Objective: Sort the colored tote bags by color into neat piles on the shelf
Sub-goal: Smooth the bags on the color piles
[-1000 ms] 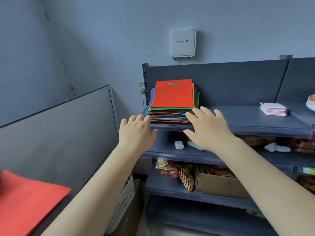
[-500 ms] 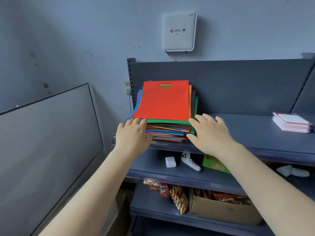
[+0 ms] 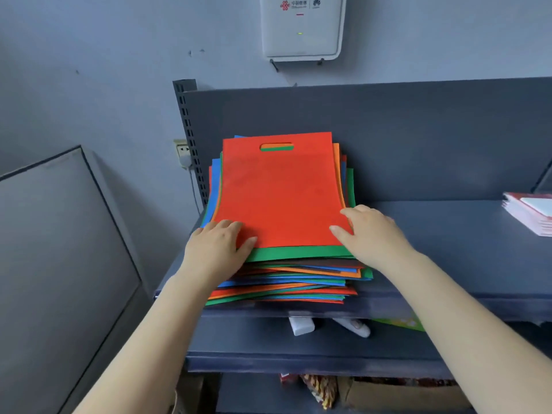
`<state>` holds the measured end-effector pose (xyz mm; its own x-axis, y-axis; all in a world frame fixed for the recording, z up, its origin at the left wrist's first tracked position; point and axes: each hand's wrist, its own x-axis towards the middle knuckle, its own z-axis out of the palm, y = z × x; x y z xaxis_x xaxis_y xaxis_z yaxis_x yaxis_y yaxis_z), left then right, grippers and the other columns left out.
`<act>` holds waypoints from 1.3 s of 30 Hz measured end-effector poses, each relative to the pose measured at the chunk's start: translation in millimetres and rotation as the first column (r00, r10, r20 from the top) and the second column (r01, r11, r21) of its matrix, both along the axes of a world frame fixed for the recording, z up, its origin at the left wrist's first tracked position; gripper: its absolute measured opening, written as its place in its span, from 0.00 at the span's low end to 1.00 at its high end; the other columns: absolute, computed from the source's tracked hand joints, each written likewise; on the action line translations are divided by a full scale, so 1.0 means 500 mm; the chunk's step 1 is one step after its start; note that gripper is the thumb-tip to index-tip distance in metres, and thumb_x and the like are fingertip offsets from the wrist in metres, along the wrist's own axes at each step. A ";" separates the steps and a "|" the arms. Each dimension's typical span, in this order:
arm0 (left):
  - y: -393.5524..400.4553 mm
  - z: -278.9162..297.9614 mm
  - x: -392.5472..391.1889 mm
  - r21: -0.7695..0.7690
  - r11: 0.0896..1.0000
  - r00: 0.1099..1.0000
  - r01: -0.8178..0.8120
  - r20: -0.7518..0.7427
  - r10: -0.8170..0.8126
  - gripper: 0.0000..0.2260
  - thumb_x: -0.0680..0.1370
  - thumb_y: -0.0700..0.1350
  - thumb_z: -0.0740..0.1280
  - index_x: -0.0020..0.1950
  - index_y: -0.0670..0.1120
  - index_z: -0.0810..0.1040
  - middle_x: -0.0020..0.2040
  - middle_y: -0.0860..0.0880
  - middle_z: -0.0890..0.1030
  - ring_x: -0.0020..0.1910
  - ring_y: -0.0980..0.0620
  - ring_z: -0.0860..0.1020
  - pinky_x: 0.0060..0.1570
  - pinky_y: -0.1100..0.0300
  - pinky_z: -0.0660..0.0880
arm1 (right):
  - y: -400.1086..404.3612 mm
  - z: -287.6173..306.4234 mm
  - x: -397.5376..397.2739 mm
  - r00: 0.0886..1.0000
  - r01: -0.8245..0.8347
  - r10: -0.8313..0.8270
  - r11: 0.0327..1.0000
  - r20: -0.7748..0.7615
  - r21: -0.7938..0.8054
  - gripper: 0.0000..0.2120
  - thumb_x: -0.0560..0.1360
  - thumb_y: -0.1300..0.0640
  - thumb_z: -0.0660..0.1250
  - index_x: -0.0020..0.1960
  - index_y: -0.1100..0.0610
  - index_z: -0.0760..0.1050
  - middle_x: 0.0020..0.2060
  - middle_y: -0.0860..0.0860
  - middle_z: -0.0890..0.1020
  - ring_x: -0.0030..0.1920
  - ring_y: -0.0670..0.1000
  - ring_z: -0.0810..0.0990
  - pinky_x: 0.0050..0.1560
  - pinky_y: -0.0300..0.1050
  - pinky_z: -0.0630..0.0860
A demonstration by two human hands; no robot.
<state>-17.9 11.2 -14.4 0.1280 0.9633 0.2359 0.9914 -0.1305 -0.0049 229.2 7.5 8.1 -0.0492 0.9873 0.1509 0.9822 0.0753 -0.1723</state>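
Note:
A mixed stack of flat tote bags [image 3: 298,283] in red, green, blue and orange lies at the left end of the dark top shelf [image 3: 442,234], its edges uneven. The top bag is red [image 3: 280,192] with a cut-out handle at its far end, and a green bag shows just under its near edge. My left hand [image 3: 216,249] rests on the red bag's near left corner, fingers and thumb flat on it. My right hand [image 3: 372,234] lies at the near right corner, thumb on top of the red bag, fingers along the stack's right edge.
A small pile of pink booklets [image 3: 530,215] lies at the shelf's right end. A white box [image 3: 301,28] hangs on the wall above. A grey panel [image 3: 59,249] stands to the left. The lower shelf holds a white charger [image 3: 301,325] and other small items.
I have come closer to the shelf. Both hands moved forward from the stack's front edge up onto the near corners of the top red bag.

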 end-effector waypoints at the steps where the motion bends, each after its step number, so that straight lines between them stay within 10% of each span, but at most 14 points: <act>1: 0.010 -0.002 -0.001 -0.019 0.999 0.999 0.031 0.008 -0.031 0.21 0.80 0.60 0.53 0.66 0.50 0.71 0.64 0.51 0.74 0.65 0.48 0.70 0.59 0.56 0.65 | 0.015 -0.011 0.000 0.998 0.037 -0.038 0.999 -0.050 -0.013 0.25 0.80 0.41 0.55 0.69 0.57 0.68 0.62 0.54 0.74 0.62 0.55 0.73 0.59 0.50 0.71; 7: 0.044 -0.012 -0.006 -0.026 0.975 0.972 0.221 0.082 -0.218 0.44 0.65 0.69 0.36 0.71 0.52 0.68 0.71 0.54 0.70 0.70 0.52 0.66 0.66 0.60 0.62 | 0.088 -0.042 0.024 0.898 0.255 -0.258 0.965 -0.357 -0.054 0.21 0.73 0.43 0.68 0.46 0.63 0.78 0.39 0.55 0.80 0.45 0.57 0.78 0.39 0.46 0.69; 12: 0.071 -0.017 -0.005 -0.046 0.955 0.942 0.294 0.184 -0.281 0.43 0.65 0.70 0.38 0.71 0.51 0.69 0.72 0.54 0.69 0.71 0.54 0.65 0.68 0.61 0.61 | 0.120 -0.036 0.049 0.847 0.312 -0.278 0.950 -0.453 0.001 0.16 0.73 0.55 0.71 0.33 0.64 0.75 0.28 0.55 0.74 0.32 0.54 0.72 0.32 0.45 0.63; 17: 0.081 -0.012 -0.030 0.062 0.996 0.955 0.057 0.288 -0.072 0.25 0.77 0.62 0.60 0.67 0.48 0.74 0.66 0.51 0.76 0.65 0.49 0.71 0.59 0.57 0.68 | 0.113 -0.036 0.071 0.762 0.392 -0.183 0.894 -0.621 0.218 0.05 0.76 0.61 0.66 0.50 0.62 0.77 0.40 0.53 0.77 0.43 0.55 0.75 0.41 0.44 0.66; 26: 0.094 -0.007 -0.101 -0.170 0.933 0.845 -0.316 0.397 0.359 0.24 0.69 0.66 0.68 0.52 0.47 0.78 0.49 0.50 0.80 0.51 0.47 0.77 0.46 0.56 0.73 | 0.091 -0.063 0.088 0.410 0.459 0.066 0.847 -0.910 0.268 0.09 0.78 0.63 0.63 0.55 0.53 0.77 0.47 0.53 0.83 0.47 0.53 0.82 0.52 0.50 0.78; 33: 0.075 0.012 -0.094 -0.116 0.931 0.775 -0.346 0.523 0.354 0.10 0.73 0.49 0.72 0.37 0.47 0.74 0.40 0.47 0.78 0.42 0.44 0.76 0.39 0.58 0.69 | 0.066 -0.063 0.070 0.107 0.398 0.150 0.899 -0.983 0.181 0.14 0.78 0.67 0.62 0.54 0.50 0.79 0.37 0.41 0.84 0.40 0.41 0.83 0.46 0.37 0.80; 39: 0.025 0.035 -0.081 0.151 0.936 0.749 -0.319 0.645 0.151 0.05 0.75 0.39 0.69 0.47 0.37 0.82 0.45 0.40 0.83 0.47 0.41 0.79 0.42 0.59 0.67 | 0.036 -0.058 0.072 -0.083 0.306 0.122 0.948 -0.989 0.091 0.13 0.78 0.66 0.62 0.59 0.55 0.78 0.42 0.46 0.84 0.38 0.41 0.83 0.40 0.35 0.80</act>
<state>-58.2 23.7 3.2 -0.3479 0.8456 0.4048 0.7874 0.0292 0.6158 265.1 25.4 -21.0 0.4498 0.8849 0.1209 -0.2217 0.2417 -0.9447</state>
